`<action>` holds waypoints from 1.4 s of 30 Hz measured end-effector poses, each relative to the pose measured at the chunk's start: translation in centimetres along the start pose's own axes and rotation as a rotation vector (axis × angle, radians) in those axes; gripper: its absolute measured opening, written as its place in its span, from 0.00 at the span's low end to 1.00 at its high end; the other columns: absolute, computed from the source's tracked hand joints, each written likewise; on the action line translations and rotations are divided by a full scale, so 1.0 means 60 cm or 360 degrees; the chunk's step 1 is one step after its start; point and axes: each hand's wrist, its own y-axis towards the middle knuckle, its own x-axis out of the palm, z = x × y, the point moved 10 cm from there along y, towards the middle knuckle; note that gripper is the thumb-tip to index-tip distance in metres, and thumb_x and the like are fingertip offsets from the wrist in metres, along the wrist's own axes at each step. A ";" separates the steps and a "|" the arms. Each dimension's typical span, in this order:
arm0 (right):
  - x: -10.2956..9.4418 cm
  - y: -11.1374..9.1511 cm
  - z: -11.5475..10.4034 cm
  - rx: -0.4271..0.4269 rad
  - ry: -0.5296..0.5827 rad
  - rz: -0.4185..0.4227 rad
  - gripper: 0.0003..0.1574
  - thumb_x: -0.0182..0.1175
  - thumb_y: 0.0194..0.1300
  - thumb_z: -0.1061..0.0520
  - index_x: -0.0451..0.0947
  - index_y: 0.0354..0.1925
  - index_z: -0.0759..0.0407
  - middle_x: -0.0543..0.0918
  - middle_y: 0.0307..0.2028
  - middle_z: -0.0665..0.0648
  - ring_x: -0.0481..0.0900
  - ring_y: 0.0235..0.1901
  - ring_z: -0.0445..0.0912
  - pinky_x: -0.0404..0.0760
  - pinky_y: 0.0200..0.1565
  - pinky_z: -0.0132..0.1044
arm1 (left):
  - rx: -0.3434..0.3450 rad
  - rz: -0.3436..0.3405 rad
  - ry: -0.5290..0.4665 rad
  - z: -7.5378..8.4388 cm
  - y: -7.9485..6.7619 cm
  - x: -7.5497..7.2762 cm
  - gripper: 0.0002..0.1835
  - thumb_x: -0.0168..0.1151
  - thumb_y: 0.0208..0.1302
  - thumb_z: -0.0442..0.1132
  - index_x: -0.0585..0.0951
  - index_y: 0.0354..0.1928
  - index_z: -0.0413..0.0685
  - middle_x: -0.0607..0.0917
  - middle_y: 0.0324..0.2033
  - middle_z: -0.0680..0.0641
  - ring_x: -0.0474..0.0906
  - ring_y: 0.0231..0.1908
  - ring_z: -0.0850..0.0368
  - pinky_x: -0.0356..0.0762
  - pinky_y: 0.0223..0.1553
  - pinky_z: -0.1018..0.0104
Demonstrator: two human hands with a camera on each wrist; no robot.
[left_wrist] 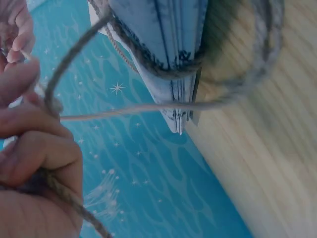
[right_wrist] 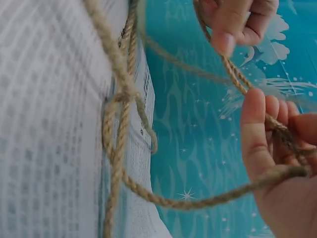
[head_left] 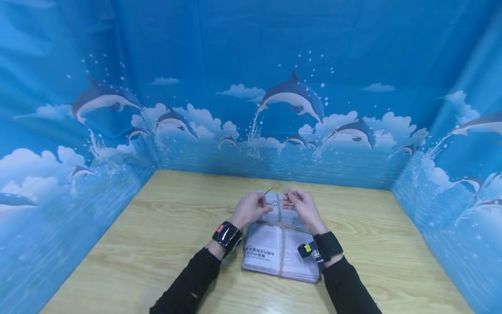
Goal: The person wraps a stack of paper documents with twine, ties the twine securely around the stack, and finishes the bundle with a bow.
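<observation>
A stack of newspapers (head_left: 260, 244) lies on the wooden table, with brown twine (head_left: 281, 244) crossing its top both lengthwise and widthwise. Above the far end of the stack, my left hand (head_left: 251, 208) pinches a strand of twine, which runs between its curled fingers in the left wrist view. My right hand (head_left: 303, 207) is just beside it, fingers curled round a doubled length of twine (right_wrist: 237, 77) that stretches between the two hands. In the right wrist view a twine crossing (right_wrist: 124, 99) lies against the newsprint, and one strand sags from there to my right hand.
The wooden table (head_left: 176, 226) reaches out on both sides of the stack. A blue dolphin-print curtain (head_left: 235, 161) stands along its back and sides. Loose twine loops (left_wrist: 262, 54) hang beside the stack's edge in the left wrist view.
</observation>
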 end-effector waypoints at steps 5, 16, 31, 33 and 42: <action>0.006 -0.003 -0.017 -0.0122 -0.0235 0.0015 0.22 0.46 0.78 0.54 0.76 0.45 0.74 0.80 0.37 0.65 0.82 0.35 0.50 0.85 0.42 0.40 | -0.0010 0.0025 -0.0101 -0.004 0.005 -0.001 0.13 0.67 0.62 0.51 0.80 0.40 0.52 0.79 0.26 0.51 0.73 0.23 0.58 0.71 0.24 0.65; 0.006 -0.005 -0.011 -0.0082 -0.0136 -0.0012 0.32 0.38 0.80 0.45 0.76 0.37 0.69 0.78 0.28 0.56 0.80 0.31 0.44 0.83 0.46 0.43 | 0.0170 -0.0049 -0.0165 0.014 0.009 0.014 0.19 0.57 0.71 0.50 0.78 0.60 0.54 0.84 0.50 0.50 0.80 0.51 0.56 0.77 0.51 0.58; 0.010 -0.016 -0.033 -0.0289 -0.0340 0.0029 0.37 0.38 0.80 0.44 0.79 0.33 0.71 0.81 0.28 0.61 0.82 0.34 0.50 0.81 0.50 0.51 | 0.0014 -0.0220 -0.0452 0.001 0.012 0.039 0.17 0.59 0.70 0.46 0.80 0.53 0.41 0.87 0.27 0.39 0.82 0.25 0.43 0.68 0.20 0.68; 0.013 -0.015 -0.031 -0.0287 -0.0341 0.0001 0.37 0.38 0.80 0.44 0.79 0.34 0.73 0.80 0.29 0.60 0.83 0.35 0.50 0.81 0.50 0.48 | 0.0022 -0.0209 -0.0432 0.001 0.014 0.038 0.17 0.59 0.71 0.45 0.82 0.52 0.40 0.87 0.31 0.40 0.83 0.29 0.45 0.72 0.24 0.67; 0.014 -0.011 -0.003 0.0019 0.0335 -0.0321 0.24 0.36 0.80 0.45 0.72 0.49 0.61 0.79 0.46 0.58 0.77 0.55 0.54 0.68 0.65 0.59 | -0.0142 -0.0080 -0.0732 -0.044 0.001 0.015 0.14 0.57 0.72 0.47 0.85 0.45 0.45 0.85 0.38 0.35 0.80 0.19 0.50 0.77 0.22 0.63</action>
